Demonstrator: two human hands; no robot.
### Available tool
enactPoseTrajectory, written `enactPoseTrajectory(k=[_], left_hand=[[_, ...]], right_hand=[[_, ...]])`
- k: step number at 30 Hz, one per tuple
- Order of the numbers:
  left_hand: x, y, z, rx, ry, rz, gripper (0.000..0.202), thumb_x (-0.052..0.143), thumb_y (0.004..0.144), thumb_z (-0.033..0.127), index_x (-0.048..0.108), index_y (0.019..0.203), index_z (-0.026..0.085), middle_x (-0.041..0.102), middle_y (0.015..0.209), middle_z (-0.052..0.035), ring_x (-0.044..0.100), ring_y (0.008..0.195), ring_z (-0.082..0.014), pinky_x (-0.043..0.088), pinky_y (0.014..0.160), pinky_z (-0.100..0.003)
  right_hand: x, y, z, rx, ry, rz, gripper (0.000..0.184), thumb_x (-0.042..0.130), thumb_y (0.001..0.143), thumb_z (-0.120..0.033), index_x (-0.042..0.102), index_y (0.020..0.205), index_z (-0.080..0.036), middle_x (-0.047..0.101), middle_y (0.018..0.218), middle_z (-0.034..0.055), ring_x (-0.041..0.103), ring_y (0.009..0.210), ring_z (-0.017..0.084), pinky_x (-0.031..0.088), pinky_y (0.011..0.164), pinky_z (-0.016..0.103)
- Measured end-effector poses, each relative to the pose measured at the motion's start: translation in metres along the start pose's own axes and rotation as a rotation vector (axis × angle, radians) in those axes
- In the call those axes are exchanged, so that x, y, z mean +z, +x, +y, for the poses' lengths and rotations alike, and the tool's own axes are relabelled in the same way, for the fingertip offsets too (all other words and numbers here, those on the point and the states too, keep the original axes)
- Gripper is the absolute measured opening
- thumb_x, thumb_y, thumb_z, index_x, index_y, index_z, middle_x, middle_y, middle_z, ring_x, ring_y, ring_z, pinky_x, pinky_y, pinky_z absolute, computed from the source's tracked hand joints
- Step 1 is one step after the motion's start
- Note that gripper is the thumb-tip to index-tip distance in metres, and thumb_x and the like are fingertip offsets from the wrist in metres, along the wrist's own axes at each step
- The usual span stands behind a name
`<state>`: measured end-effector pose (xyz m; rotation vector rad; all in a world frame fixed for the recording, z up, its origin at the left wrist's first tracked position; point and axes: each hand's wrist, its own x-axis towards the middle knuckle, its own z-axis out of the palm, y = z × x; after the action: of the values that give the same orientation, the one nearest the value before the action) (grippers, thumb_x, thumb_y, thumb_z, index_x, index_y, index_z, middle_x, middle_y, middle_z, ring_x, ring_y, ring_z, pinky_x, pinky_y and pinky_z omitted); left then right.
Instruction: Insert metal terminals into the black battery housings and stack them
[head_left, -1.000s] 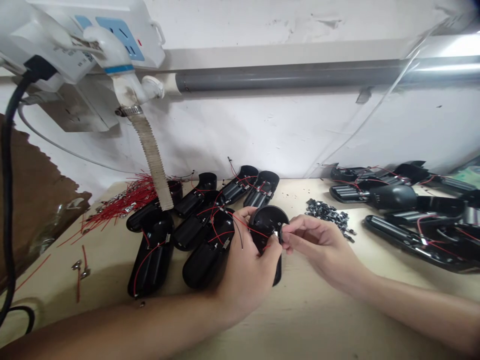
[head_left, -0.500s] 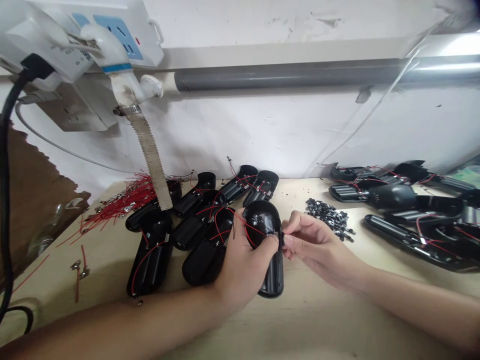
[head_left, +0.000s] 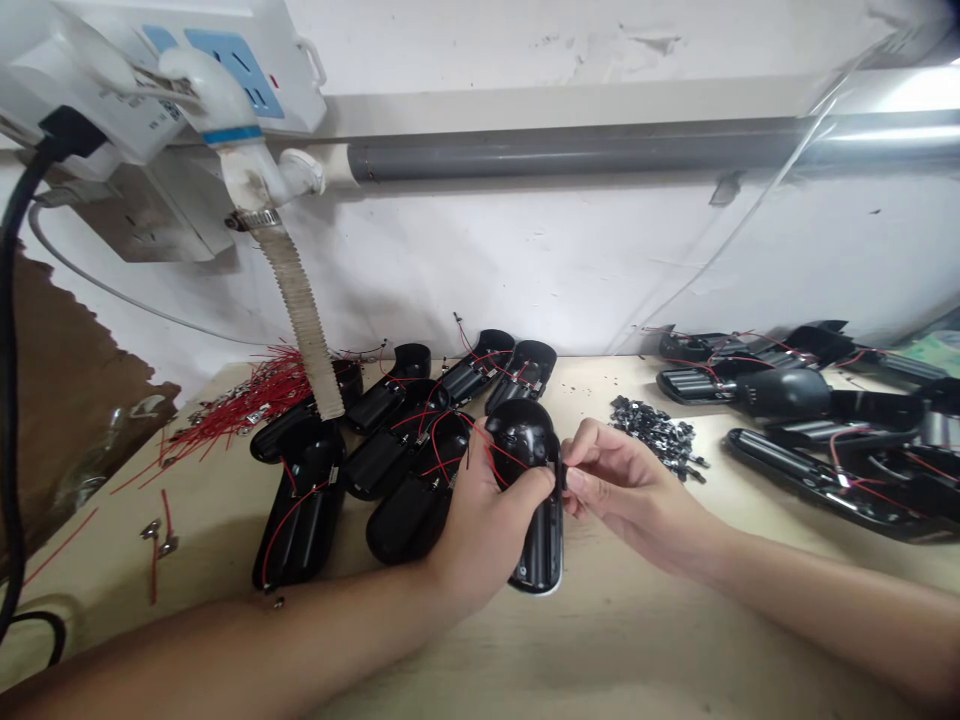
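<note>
The left hand (head_left: 480,530) grips a black plastic battery holder (head_left: 541,560), wrapped around its middle, with the thumb across the face and the holder standing nearly upright on its far end above the light wooden table (head_left: 600,650). Thin red wires (head_left: 499,460) run over the holder's rounded top and off toward the left. The right hand (head_left: 634,490) is closed to a narrow pinch, its fingertips (head_left: 576,480) touching the holder's right edge; whatever they pinch there is too small to make out. To the left, a cluster of similar wired holders (head_left: 304,520) lies just beside the left hand, with a tangle of loose red wires with metal terminals (head_left: 240,415) beyond it. To the right, a heap of small metal clips (head_left: 656,435) sits near the right hand, and more wired holders (head_left: 825,480) lie further right. A corrugated hose (head_left: 296,300) hangs down to the table's far edge, below a white power strip (head_left: 232,70).
</note>
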<state>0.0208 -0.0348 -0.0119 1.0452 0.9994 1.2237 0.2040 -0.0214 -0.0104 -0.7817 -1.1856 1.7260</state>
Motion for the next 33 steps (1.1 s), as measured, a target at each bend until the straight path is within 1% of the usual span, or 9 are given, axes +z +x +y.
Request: enactPoseTrajectory(k=[6, 9, 12, 15, 18, 22, 27, 30, 33], left_hand=[[0.004, 0.002, 0.011, -0.067, -0.096, -0.048, 0.017, 0.073, 0.087, 0.019, 0.065, 0.101, 0.020, 0.071, 0.091, 0.0004, 0.071, 0.079, -0.0165, 0.060, 0.073, -0.031], [0.005, 0.002, 0.014, -0.080, -0.117, -0.092, 0.011, 0.070, 0.087, 0.018, 0.065, 0.097, 0.019, 0.069, 0.083, 0.0003, 0.068, 0.071, -0.0150, 0.058, 0.070, -0.030], [0.005, 0.000, 0.014, -0.087, -0.163, -0.156, 0.017, 0.067, 0.087, 0.018, 0.063, 0.103, 0.020, 0.068, 0.082, 0.0006, 0.065, 0.069, -0.0153, 0.056, 0.068, -0.031], [0.001, -0.003, 0.013, -0.009, -0.077, -0.203, 0.025, 0.067, 0.089, 0.019, 0.061, 0.113, 0.022, 0.068, 0.089, -0.0001, 0.068, 0.079, -0.0179, 0.058, 0.076, -0.035], [-0.002, -0.006, 0.014, 0.103, 0.102, -0.219, 0.040, 0.073, 0.089, 0.022, 0.060, 0.127, 0.025, 0.072, 0.106, -0.0053, 0.073, 0.099, -0.0248, 0.061, 0.091, -0.044], [-0.003, -0.004, 0.017, 0.196, 0.203, -0.201, 0.059, 0.080, 0.084, 0.020, 0.056, 0.138, 0.026, 0.072, 0.132, -0.0111, 0.069, 0.128, -0.0333, 0.056, 0.111, -0.055], [-0.002, -0.002, 0.022, 0.118, 0.090, -0.345, 0.057, 0.075, 0.087, 0.018, 0.054, 0.139, 0.027, 0.073, 0.129, -0.0069, 0.071, 0.126, -0.0277, 0.055, 0.112, -0.050], [-0.003, -0.002, 0.021, 0.093, 0.100, -0.339, 0.055, 0.076, 0.084, 0.020, 0.056, 0.135, 0.025, 0.073, 0.126, -0.0075, 0.070, 0.124, -0.0294, 0.054, 0.111, -0.051], [-0.002, -0.002, 0.020, 0.045, 0.122, -0.310, 0.053, 0.075, 0.081, 0.024, 0.056, 0.130, 0.024, 0.072, 0.121, -0.0085, 0.070, 0.117, -0.0311, 0.057, 0.101, -0.051]], right_hand=[[-0.001, -0.002, 0.000, -0.019, -0.020, -0.019, 0.028, 0.089, 0.095, -0.035, 0.066, 0.090, -0.020, 0.069, 0.086, 0.0005, 0.064, 0.073, 0.011, 0.052, 0.068, 0.024], [0.000, -0.003, 0.000, -0.020, -0.015, -0.028, 0.028, 0.087, 0.096, -0.035, 0.064, 0.097, -0.021, 0.067, 0.087, -0.0007, 0.064, 0.073, 0.011, 0.052, 0.069, 0.024], [0.000, -0.003, -0.001, -0.025, -0.008, -0.036, 0.031, 0.086, 0.097, -0.035, 0.058, 0.106, -0.025, 0.067, 0.088, -0.0026, 0.065, 0.074, 0.012, 0.052, 0.070, 0.026], [0.000, -0.004, -0.002, -0.032, -0.033, -0.042, 0.040, 0.084, 0.099, -0.038, 0.055, 0.125, -0.029, 0.069, 0.092, -0.0014, 0.066, 0.076, 0.014, 0.053, 0.071, 0.028], [0.000, -0.005, -0.003, -0.016, -0.069, -0.082, 0.052, 0.082, 0.100, -0.042, 0.053, 0.142, -0.033, 0.070, 0.097, 0.0015, 0.069, 0.087, 0.019, 0.057, 0.077, 0.034], [0.000, -0.003, -0.005, 0.007, -0.041, -0.113, 0.061, 0.083, 0.097, -0.040, 0.054, 0.150, -0.035, 0.071, 0.100, 0.0029, 0.071, 0.096, 0.022, 0.059, 0.082, 0.036], [-0.002, 0.000, -0.005, 0.061, 0.050, -0.111, 0.066, 0.090, 0.090, -0.033, 0.059, 0.148, -0.034, 0.076, 0.109, 0.0045, 0.073, 0.095, 0.020, 0.059, 0.083, 0.034], [-0.003, 0.000, -0.005, 0.076, 0.071, -0.127, 0.064, 0.092, 0.089, -0.031, 0.060, 0.145, -0.033, 0.077, 0.108, 0.0038, 0.072, 0.094, 0.018, 0.058, 0.083, 0.032], [-0.006, 0.001, -0.005, 0.092, 0.079, -0.145, 0.067, 0.094, 0.086, -0.030, 0.059, 0.144, -0.034, 0.076, 0.103, 0.0015, 0.071, 0.089, 0.016, 0.056, 0.078, 0.029]])
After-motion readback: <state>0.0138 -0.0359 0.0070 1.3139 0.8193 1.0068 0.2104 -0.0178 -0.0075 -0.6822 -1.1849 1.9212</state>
